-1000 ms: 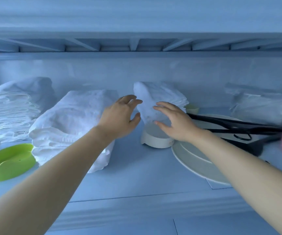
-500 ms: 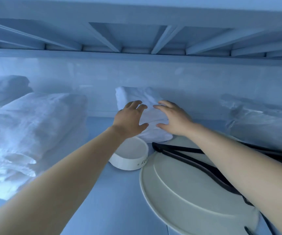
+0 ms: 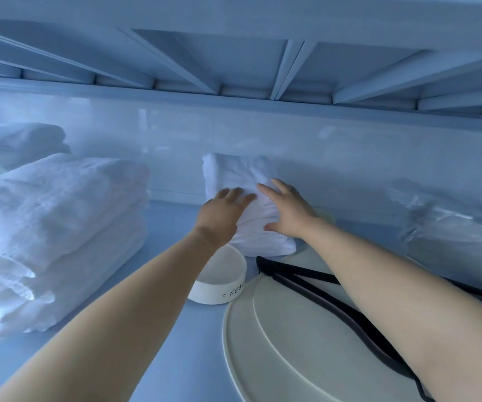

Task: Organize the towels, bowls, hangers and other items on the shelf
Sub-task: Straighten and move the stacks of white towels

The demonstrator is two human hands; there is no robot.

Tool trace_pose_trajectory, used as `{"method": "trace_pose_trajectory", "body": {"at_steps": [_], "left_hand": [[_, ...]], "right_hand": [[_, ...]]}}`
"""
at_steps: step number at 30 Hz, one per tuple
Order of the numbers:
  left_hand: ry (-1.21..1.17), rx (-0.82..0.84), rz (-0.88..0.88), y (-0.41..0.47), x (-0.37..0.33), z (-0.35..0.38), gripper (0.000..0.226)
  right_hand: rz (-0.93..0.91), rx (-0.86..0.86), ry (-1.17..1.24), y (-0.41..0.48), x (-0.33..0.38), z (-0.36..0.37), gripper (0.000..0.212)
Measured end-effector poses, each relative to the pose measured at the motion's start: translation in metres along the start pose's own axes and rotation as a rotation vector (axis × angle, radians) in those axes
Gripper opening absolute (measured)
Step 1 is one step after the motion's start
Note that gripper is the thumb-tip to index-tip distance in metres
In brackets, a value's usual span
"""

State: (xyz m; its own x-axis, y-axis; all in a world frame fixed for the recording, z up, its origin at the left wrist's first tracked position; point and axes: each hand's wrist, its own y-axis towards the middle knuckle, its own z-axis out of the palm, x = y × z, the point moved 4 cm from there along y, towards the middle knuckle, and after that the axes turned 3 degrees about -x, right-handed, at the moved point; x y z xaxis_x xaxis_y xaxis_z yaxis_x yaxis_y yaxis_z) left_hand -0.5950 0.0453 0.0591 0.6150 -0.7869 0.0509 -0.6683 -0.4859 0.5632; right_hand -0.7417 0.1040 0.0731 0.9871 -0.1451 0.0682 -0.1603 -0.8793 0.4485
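Both hands now reach small folded towel stack at shelf back wall, a second ago only reaching. Left hand and right hand spread flat on it, not clamped. Likely about to lift it; bowl just in front.

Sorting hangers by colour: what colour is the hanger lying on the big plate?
Black, or very dark; the hanger shows clearly in the head view, lying across the pale plate.

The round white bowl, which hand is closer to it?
Left. The left hand is just above the bowl, on the folded towel. The right hand is farther right, also on the towel.
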Motion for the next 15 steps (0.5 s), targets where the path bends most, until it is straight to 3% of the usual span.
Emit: {"method": "trace_pose_trajectory", "body": {"at_steps": [13, 15], "left_hand": [[-0.053, -0.068, -0.004, -0.002, 0.026, 0.002, 0.069], [0.006, -0.096, -0.024, -0.005, 0.038, 0.001, 0.067]], "right_hand": [[-0.022, -0.027, -0.091, -0.007, 0.014, 0.015, 0.110], [-0.047, -0.057, -0.071, -0.007, 0.022, 0.016, 0.102]]}}
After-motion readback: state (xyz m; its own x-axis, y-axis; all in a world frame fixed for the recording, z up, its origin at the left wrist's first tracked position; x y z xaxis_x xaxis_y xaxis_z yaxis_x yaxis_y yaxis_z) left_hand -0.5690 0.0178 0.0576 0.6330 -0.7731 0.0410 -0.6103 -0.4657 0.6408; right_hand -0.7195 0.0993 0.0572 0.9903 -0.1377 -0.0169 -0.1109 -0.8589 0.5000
